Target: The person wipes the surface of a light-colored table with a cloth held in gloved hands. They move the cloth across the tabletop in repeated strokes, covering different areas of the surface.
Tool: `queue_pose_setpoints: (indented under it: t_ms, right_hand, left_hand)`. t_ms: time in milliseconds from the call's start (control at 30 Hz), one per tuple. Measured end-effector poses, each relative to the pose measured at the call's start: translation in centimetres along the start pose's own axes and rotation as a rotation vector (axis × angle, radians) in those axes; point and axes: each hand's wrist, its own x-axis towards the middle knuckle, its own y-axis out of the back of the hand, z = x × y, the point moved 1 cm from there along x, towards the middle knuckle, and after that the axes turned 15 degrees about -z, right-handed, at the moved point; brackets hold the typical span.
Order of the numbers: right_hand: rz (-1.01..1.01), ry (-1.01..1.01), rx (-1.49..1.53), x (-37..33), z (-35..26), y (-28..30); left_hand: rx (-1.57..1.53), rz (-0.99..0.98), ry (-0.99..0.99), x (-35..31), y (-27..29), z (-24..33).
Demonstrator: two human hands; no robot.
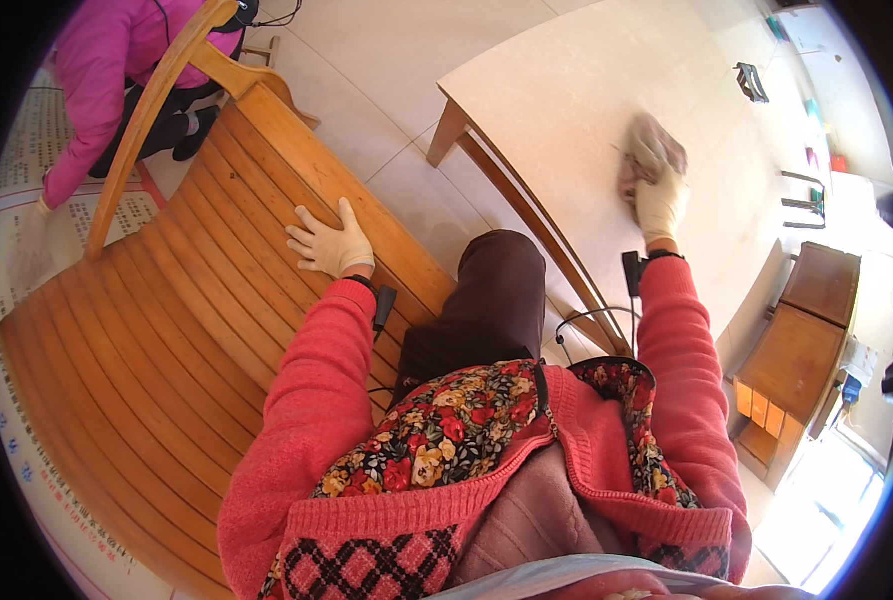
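Observation:
My left hand, in a pale glove, lies with its fingers spread on the slatted wooden bench at my left, close to the seat's front edge. Out to the right, my gloved right hand presses a crumpled greyish-pink cloth onto the light-coloured tabletop. The fingers are wrapped over the cloth, and their tips are partly hidden by it. Both wrists carry a dark band with a small black device.
A person in a magenta jacket bends beyond the bench's curved armrest, one gloved hand near a printed wall panel. Black metal stands lie at the table's far side. A wooden cabinet stands at the right.

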Motion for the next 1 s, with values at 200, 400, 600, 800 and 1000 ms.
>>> queue_pose_setpoints:
  t_ms: [200, 400, 600, 800, 1000]
  right_hand:
    - [0.027, -0.171, 0.094, -0.8, 3.4, 2.7]
    - [0.004, 0.094, -0.136, -0.7, -6.4, -0.6]
    - [-0.093, 0.208, 0.024, -2.0, -11.4, -1.7]
    - [-0.078, 0.485, 0.049, -2.4, -15.0, -2.3]
    - [-0.207, 0.803, 0.118, -1.4, -21.2, -3.4]
  left_hand:
    - [-0.007, 0.008, -0.014, 0.1, -0.2, -0.1]
    - [-0.009, 0.013, -0.011, 0.1, -0.2, -0.1]
    - [-0.003, 0.011, -0.014, 0.1, -0.3, -0.2]
    - [-0.021, 0.001, -0.007, 0.1, -0.2, -0.1]
    - [-0.022, -0.006, -0.018, -0.2, 0.3, 0.1]
